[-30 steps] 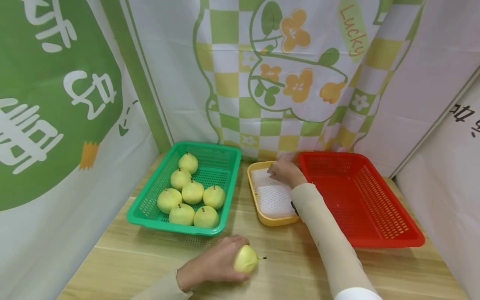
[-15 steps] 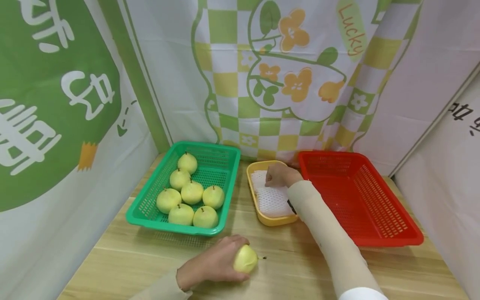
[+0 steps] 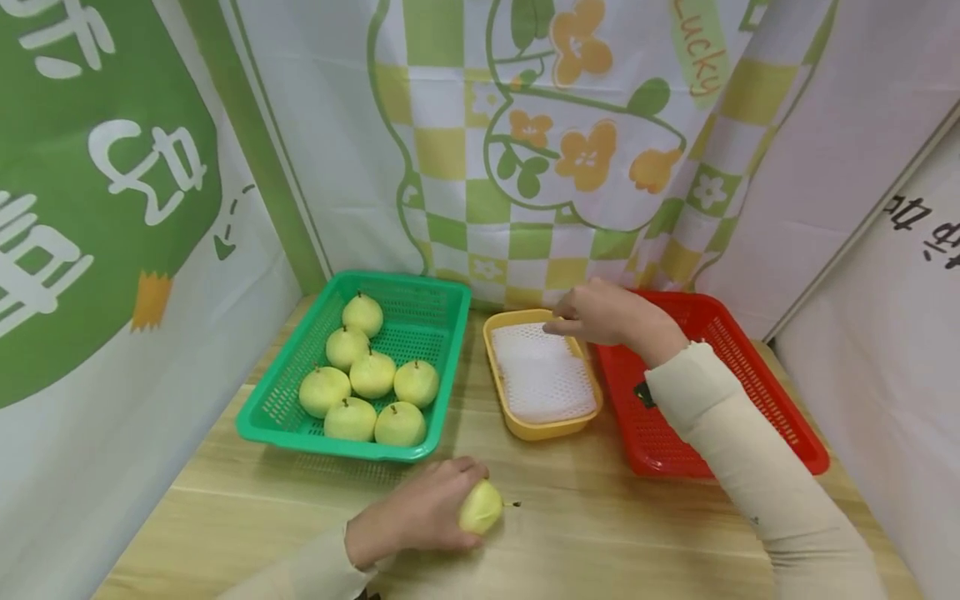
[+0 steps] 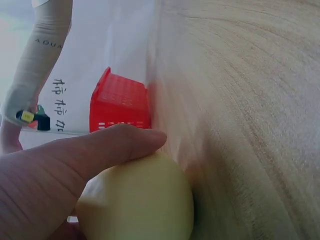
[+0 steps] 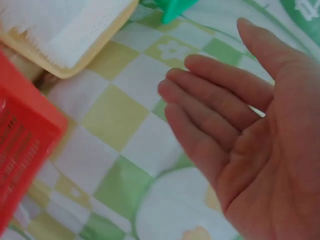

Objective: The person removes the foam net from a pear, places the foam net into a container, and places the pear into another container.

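My left hand (image 3: 423,508) grips a yellow-green pear (image 3: 481,507) on the wooden table, its stem pointing right. In the left wrist view the thumb lies along the top of the pear (image 4: 142,200), which sits right at the tabletop. Over the back right corner of the yellow basket (image 3: 551,431) hovers my right hand (image 3: 611,315). The right wrist view shows this hand (image 5: 240,115) with fingers extended, thumb apart and a bare palm. White foam netting sleeves (image 3: 543,375) lie stacked in the yellow basket.
A green basket (image 3: 251,427) holding several pears (image 3: 350,419) stands at the left. To the right of the yellow basket is a red basket (image 3: 652,462), partly covered by my right forearm. A patterned curtain (image 3: 487,217) hangs behind them.
My right hand has risen from the foam sleeves and shifted right, its fingers now spread. The left hand still grips the pear. The head view has tilted slightly downward.
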`<move>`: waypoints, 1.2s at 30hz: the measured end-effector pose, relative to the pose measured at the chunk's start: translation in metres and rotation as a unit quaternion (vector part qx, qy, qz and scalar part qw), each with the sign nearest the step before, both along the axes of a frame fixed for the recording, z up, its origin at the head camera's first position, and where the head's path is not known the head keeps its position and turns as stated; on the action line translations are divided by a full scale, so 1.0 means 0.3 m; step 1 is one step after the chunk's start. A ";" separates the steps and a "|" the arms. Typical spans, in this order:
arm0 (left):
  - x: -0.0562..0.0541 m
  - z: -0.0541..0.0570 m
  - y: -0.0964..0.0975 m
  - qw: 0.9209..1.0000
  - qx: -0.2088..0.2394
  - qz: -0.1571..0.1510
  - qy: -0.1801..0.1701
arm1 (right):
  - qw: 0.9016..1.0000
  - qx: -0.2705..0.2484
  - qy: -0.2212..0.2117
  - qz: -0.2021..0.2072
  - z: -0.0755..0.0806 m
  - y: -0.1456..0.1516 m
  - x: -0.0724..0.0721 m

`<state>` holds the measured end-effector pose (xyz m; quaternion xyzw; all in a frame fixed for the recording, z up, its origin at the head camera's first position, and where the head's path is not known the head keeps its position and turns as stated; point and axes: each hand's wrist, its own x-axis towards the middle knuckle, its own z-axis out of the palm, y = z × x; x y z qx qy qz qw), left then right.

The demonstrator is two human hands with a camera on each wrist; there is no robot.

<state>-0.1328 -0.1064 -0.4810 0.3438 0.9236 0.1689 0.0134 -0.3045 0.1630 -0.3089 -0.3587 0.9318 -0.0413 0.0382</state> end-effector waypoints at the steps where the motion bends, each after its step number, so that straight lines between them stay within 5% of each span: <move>1: 0.000 0.003 0.000 1.000 -0.006 -0.001 0.003 | 1.000 0.002 -0.004 -0.009 0.012 0.018 0.027; 5: 0.008 0.016 0.000 0.999 -0.036 0.002 0.014 | 0.998 0.016 -0.029 -0.054 0.026 0.102 0.139; 9: 0.020 0.034 0.000 0.998 -0.065 0.009 0.017 | 0.994 0.010 -0.062 -0.084 -0.016 0.203 0.254; 14: 0.038 0.051 -0.006 0.996 -0.090 0.009 0.018 | 0.988 -0.027 -0.094 -0.123 -0.168 0.311 0.371; 19: 0.054 0.052 -0.012 0.996 -0.085 0.018 0.015 | 0.983 -0.072 -0.078 -0.152 -0.365 0.345 0.438; 23: 0.061 0.042 -0.017 0.998 -0.047 0.024 0.022 | 0.984 -0.081 -0.020 -0.156 -0.470 0.340 0.468; 29: 0.073 0.062 -0.030 0.996 0.075 0.038 0.002 | 0.983 -0.068 0.062 -0.158 -0.519 0.321 0.476; 36: 0.057 0.187 -0.059 0.983 0.175 0.033 0.032 | 0.981 -0.048 0.091 -0.165 -0.528 0.311 0.476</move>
